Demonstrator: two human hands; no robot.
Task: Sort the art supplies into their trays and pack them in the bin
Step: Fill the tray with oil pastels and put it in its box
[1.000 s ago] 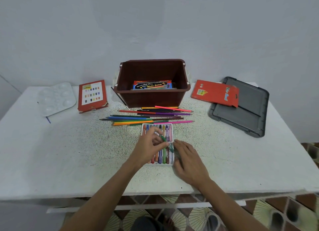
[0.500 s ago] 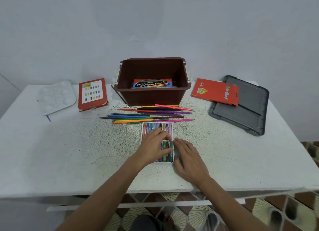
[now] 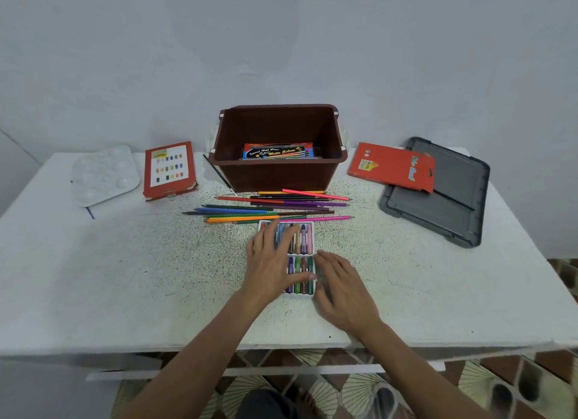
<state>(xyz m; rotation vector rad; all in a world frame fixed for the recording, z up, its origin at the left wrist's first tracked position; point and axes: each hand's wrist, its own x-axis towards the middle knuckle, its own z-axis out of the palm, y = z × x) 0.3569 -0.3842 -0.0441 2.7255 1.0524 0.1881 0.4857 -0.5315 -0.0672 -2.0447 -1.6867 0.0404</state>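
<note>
Pressing my flat, open left hand [image 3: 271,263] over the crayons [image 3: 301,263] in their tray [image 3: 286,224] near me, I am no longer pinching the green one; it is now seated. My right hand [image 3: 341,289], fingers loose, is steadying the tray's right edge. Pencils [image 3: 269,212] are waiting before the bin [image 3: 278,174].

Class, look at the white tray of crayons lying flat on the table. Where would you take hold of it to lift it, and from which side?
Take the white crayon tray by its two long side edges, coming from above, one hand per side. It lies flat and shallow, and level lifting should keep the loose crayons in. The left hand rests on top; the right hand is already at the right edge.
</note>
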